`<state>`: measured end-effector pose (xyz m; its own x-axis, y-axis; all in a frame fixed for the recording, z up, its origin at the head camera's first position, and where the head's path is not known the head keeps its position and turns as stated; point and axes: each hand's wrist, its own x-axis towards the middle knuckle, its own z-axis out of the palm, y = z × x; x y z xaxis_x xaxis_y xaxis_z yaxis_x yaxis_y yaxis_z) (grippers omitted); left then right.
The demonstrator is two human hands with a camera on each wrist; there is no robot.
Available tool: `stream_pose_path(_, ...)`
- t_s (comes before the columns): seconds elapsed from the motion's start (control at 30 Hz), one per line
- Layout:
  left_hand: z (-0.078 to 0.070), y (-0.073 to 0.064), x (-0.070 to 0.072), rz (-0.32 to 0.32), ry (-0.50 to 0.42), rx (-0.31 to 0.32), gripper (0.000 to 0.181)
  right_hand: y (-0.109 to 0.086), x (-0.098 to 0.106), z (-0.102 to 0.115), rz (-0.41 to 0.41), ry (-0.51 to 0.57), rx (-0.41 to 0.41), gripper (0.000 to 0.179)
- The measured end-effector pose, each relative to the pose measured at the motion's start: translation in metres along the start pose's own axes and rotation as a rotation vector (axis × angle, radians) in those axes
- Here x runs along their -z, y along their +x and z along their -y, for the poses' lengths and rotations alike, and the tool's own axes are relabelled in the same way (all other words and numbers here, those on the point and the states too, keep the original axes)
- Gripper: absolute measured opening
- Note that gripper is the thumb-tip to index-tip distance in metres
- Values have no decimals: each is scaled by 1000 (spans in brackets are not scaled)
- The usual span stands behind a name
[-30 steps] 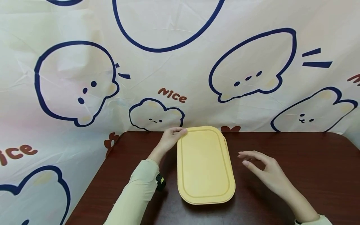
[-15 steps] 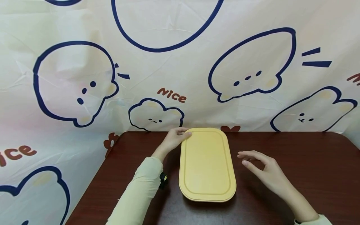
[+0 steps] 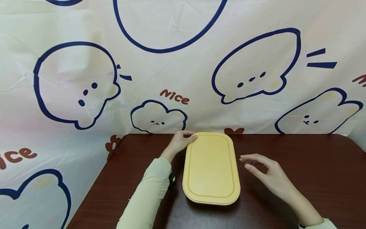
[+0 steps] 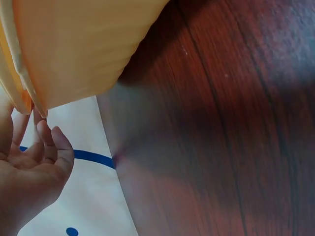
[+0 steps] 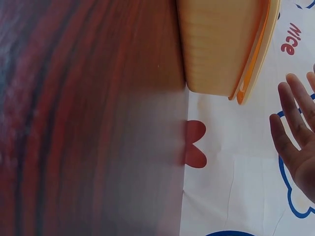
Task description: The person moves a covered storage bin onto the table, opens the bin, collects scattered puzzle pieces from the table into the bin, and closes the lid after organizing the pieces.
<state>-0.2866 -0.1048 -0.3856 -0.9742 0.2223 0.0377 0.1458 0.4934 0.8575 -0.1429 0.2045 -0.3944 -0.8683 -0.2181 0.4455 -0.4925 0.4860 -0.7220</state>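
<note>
A pale yellow rectangular lid with rounded corners covers a matching box, whose side wall shows in the left wrist view. My left hand pinches the lid at its far left corner, thumb on top and fingers under the rim. Between lid and box rim runs a narrow gap, seen also in the right wrist view beside the box wall. To the right of the box, my right hand hovers with relaxed fingers, apart from it and holding nothing.
The box stands on a dark reddish-brown wooden table, near its back edge. Behind it hangs a white backdrop with blue cartoon outlines and red lettering. A dark band with a small device sits at the left wrist.
My left hand has shifted right and slightly nearer, taking the lid's far end with it. The lid's far edge sits lower in view. My right hand has barely moved.
</note>
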Motion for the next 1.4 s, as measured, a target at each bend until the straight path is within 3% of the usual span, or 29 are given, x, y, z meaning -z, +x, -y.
stream_pose_path(0.17, -1, 1, -2, 2, 13, -12, 28, 0, 0, 0, -2, 2, 1, 29)
stream_pose_path(0.47, 3, 1, -2, -18, 32, 32, 30, 0, 1, 0, 7, -8, -10, 27)
stream_pose_path(0.77, 5, 2, 0, -13, 38, 34, 34, 0, 2, 1, 14, -18, -38, 28)
stream_pose_path(1.07, 1, -6, 5, -43, 99, 51, 35, 0, 0, 5, 0, -9, -23, 28)
stream_pose_path(1.4, 3, -22, 20, -75, -7, 109, 35, 0, -3, 14, -58, -57, -85, 24)
